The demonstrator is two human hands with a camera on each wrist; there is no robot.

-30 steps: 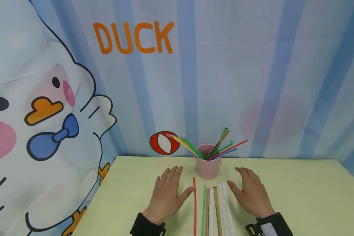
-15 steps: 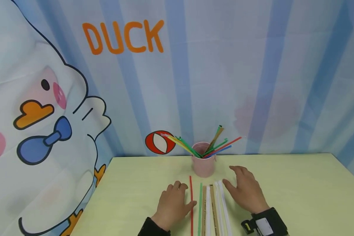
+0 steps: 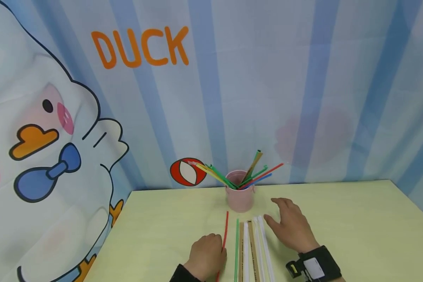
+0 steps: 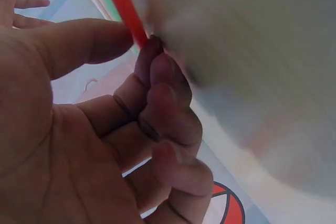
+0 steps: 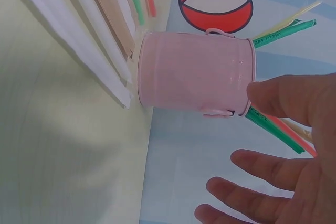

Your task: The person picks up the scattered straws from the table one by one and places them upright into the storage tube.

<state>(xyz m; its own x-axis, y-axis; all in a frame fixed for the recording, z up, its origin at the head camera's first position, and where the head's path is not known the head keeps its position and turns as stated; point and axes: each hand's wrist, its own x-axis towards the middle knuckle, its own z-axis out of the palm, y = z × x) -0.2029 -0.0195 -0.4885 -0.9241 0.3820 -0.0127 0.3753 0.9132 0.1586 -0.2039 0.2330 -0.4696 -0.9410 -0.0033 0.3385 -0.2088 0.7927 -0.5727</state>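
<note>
In the head view my left hand (image 3: 206, 254) pinches a thin red straw (image 3: 226, 227), which lies slightly slanted on the table. The left wrist view has the straw's red end (image 4: 123, 3) between thumb and index fingertip, the other fingers curled. My right hand (image 3: 292, 225) is held with fingers spread and nothing in them, right of the row of straws. That row holds a green straw (image 3: 237, 250), brown ones and several white paper-wrapped straws (image 3: 264, 243), side by side. Behind them stands a pink bucket (image 3: 240, 200) with loose straws leaning out of it.
The pale yellow table (image 3: 356, 227) meets a blue striped curtain (image 3: 261, 78) at its back edge. A large printed duck (image 3: 56, 215) covers the curtain's left side. A black strap with a small device (image 3: 319, 266) is on the right wrist.
My left hand has drawn back toward me, and its spread fingers have come together on the red straw, which now slants. The right hand stays almost unmoved; the head view has shifted slightly.
</note>
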